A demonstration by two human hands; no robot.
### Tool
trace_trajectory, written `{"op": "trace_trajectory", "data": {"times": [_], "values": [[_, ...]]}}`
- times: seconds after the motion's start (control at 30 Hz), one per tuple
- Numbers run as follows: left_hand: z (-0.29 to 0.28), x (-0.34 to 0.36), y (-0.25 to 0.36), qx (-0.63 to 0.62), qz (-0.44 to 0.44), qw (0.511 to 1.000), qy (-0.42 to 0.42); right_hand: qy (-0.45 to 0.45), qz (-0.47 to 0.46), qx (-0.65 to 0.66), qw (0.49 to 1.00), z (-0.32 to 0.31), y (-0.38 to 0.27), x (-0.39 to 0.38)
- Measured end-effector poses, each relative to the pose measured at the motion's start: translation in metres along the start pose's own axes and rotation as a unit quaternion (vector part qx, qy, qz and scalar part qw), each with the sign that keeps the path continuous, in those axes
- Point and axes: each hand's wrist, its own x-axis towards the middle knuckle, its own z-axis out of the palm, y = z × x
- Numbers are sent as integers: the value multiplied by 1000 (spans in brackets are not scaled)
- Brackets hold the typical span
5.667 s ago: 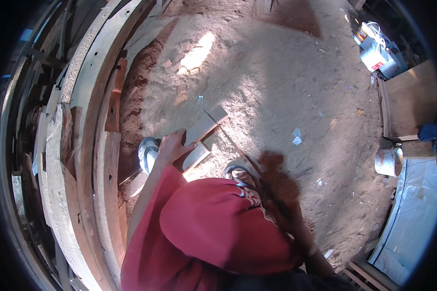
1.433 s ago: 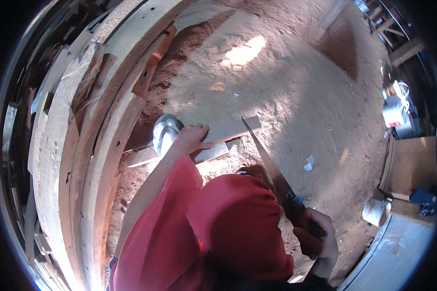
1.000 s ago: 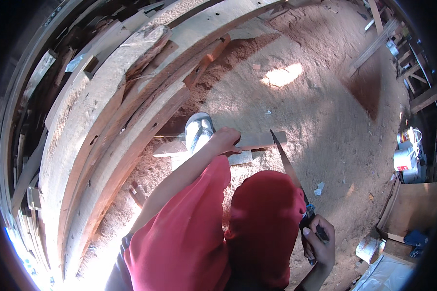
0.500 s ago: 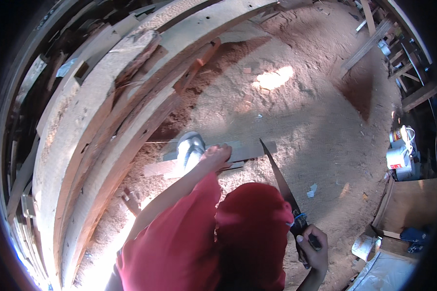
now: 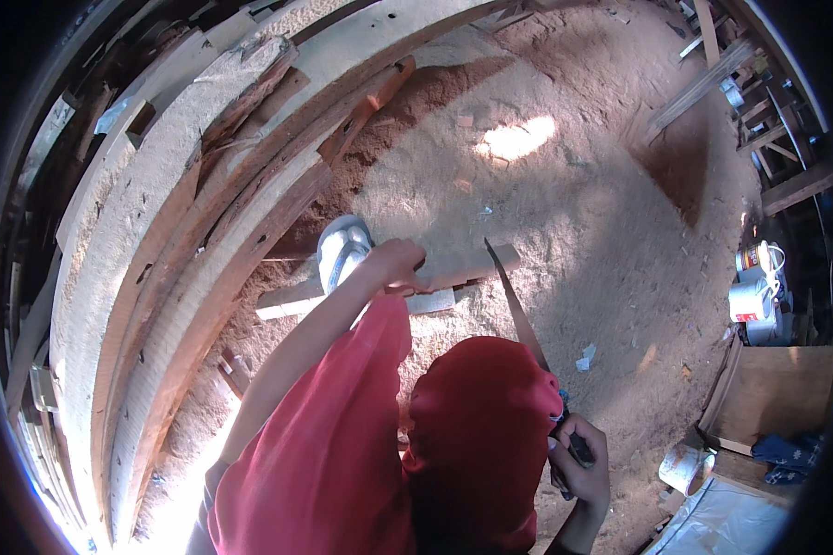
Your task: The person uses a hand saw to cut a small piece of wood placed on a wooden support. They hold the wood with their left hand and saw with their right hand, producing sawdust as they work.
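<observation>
My left hand [image 5: 398,263] is closed on a flat wooden board [image 5: 483,265] lying low over the sandy ground; the fingertips are partly hidden. A sandalled foot [image 5: 342,252] presses beside it on a pale wooden strip [image 5: 285,301]. Near my left hand lies a short pale wood piece [image 5: 432,302]. My right hand [image 5: 583,459] is wrapped round the dark handle of a handsaw [image 5: 516,305]. Its blade points up and away, the tip close to the board's right part. Red cloth [image 5: 481,435] hides the lower part of the blade and the ground under it.
Long curved-looking timber beams [image 5: 180,305] are stacked along the left. White buckets [image 5: 755,301] stand at the right, by a wooden panel [image 5: 764,384]. A tipped white container [image 5: 687,469] lies lower right. A wooden post [image 5: 699,92] leans at the far right.
The board and my left hand have shifted slightly away, and the foot has moved a little left and away. My right hand still holds the handsaw. The whole view has shifted slightly.
</observation>
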Motion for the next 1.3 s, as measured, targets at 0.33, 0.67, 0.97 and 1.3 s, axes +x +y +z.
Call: {"op": "trace_trajectory", "data": {"times": [0.33,0.67,0.97,1.3], "values": [[51,-27,19,89,78,972,202,-21,-13,7,1000,-12,12,-6],[4,-16,15,23,48,998,19,-2,14,31,999,-6,5,2],[44,-22,23,57,101,982,151,2,13,30,999,-6,17,-3],[54,-13,12,116,118,976,142,-3,7,7,1000,-1,16,-4]]}}
